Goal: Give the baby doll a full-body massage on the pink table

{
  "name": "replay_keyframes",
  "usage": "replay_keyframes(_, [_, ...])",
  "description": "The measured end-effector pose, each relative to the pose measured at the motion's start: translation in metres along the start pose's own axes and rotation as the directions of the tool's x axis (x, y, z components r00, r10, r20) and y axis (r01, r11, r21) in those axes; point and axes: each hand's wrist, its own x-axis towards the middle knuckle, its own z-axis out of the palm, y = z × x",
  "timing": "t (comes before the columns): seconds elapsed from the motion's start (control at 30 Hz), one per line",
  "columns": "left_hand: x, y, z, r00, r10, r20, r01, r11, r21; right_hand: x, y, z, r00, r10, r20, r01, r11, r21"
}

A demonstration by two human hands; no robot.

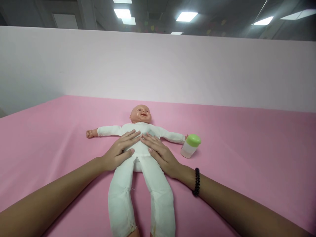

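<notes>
Doll (142, 149) lies face-up, left hand (118, 152) and right hand (164, 154) laid flat upon it, each grip wide.

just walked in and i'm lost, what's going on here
A person's left grip and right grip lie open on the belly of a doll. The doll is on its back on a pink sheet. A bottle is by the doll's arm at picture right, and neither grip touches it.

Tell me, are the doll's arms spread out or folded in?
Spread: both arms of the doll stretch out sideways from its body, over the pink surface.
</notes>
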Motion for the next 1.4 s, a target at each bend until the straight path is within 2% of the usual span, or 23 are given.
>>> replay_keyframes(0.1, [-0.0001, 0.0033, -0.0013, 0.994, -0.101, 0.052, 0.099, 0.994, 0.038, 0.0008, -0.0021, -0.0007, 0.999, 0.035, 0.025, -0.034, 0.999, -0.014])
replay_keyframes(0.27, [-0.0003, 0.0078, -0.0025, 0.979, -0.191, 0.075, 0.185, 0.980, 0.074, 0.0002, -0.0024, 0.0008, 0.994, 0.110, -0.002, -0.110, 0.993, -0.051])
replay_keyframes(0.4, [-0.0012, 0.0087, -0.0010, 0.954, -0.297, 0.034, 0.292, 0.952, 0.094, -0.0016, 0.0007, 0.0033, 0.983, 0.182, -0.036, -0.183, 0.982, -0.042])
replay_keyframes(0.5, [-0.0015, 0.0091, 0.0009, 0.920, -0.391, -0.010, 0.391, 0.918, 0.066, -0.0024, 0.0019, 0.0051, 0.973, 0.206, -0.106, -0.210, 0.977, -0.032])
replay_keyframes(0.6, [-0.0009, 0.0095, 0.0021, 0.898, -0.437, -0.056, 0.439, 0.898, 0.021, -0.0018, 0.0012, 0.0064, 0.954, 0.179, -0.242, -0.193, 0.981, -0.032])
replay_keyframes(0.7, [-0.0002, 0.0085, 0.0028, 0.910, -0.385, -0.153, 0.389, 0.921, -0.006, -0.0001, -0.0003, 0.0070, 0.928, 0.107, -0.357, -0.121, 0.993, -0.017])
replay_keyframes(0.8, [-0.0004, 0.0070, 0.0031, 0.938, -0.265, -0.221, 0.262, 0.964, -0.047, 0.0012, -0.0018, 0.0070, 0.921, 0.047, -0.387, -0.037, 0.999, 0.032])
replay_keyframes(0.93, [-0.0010, 0.0069, 0.0019, 0.977, -0.123, -0.172, 0.114, 0.992, -0.058, 0.0012, -0.0034, 0.0056, 0.935, -0.036, -0.352, 0.051, 0.998, 0.034])
replay_keyframes(1.03, [-0.0008, 0.0058, 0.0005, 0.993, -0.062, -0.097, 0.061, 0.998, -0.012, 0.0005, -0.0032, 0.0041, 0.958, -0.077, -0.277, 0.086, 0.996, 0.021])
replay_keyframes(1.23, [0.0004, 0.0029, 0.0002, 0.998, -0.057, 0.003, 0.057, 0.998, 0.035, 0.0000, -0.0015, 0.0011, 0.994, -0.012, -0.109, 0.013, 1.000, 0.011])
replay_keyframes(1.4, [-0.0007, 0.0057, 0.0001, 0.987, -0.162, 0.010, 0.161, 0.986, 0.051, 0.0003, -0.0011, 0.0012, 0.997, 0.062, -0.052, -0.064, 0.998, -0.024])
